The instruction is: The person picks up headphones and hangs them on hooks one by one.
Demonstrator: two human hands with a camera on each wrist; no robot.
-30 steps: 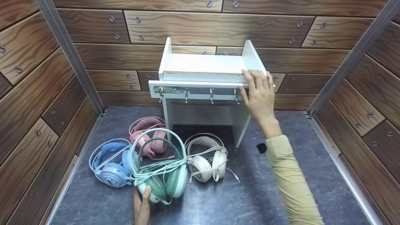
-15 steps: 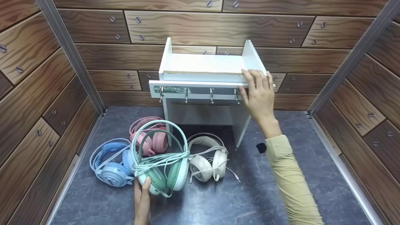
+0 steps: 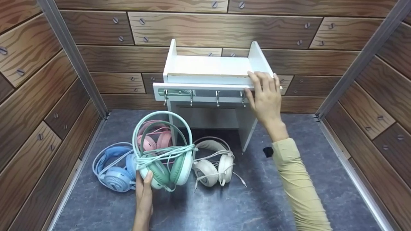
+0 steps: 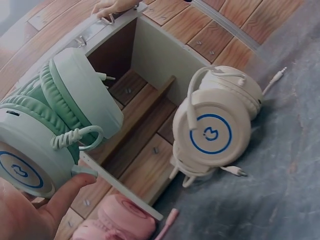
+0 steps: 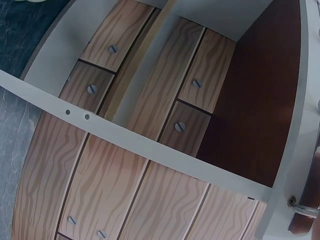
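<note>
In the head view my left hand (image 3: 144,189) grips a pair of mint-green headphones (image 3: 184,163) by one ear cup, headband up and cable bundled across. The left wrist view shows the thumb (image 4: 67,197) against that cup. My right hand (image 3: 267,99) rests on the right end of the white hook rail (image 3: 205,86) on a small white shelf unit (image 3: 208,65). Metal hooks (image 3: 217,98) line the rail. Pink headphones (image 3: 147,142) are partly hidden behind the green ones. Blue headphones (image 3: 115,178) lie left, and cream-white headphones (image 3: 207,173) lie right, all on the floor.
Wood-patterned panels (image 3: 205,29) stand behind and on both sides, with metal corner posts (image 3: 74,61) between them. A small black object (image 3: 268,151) lies by the right sleeve (image 3: 298,183). The unit's side panel (image 5: 150,145) crosses the right wrist view.
My left hand has raised the mint-green headphones upward, so they now cover more of the pink pair. My right hand has stayed on the rail.
</note>
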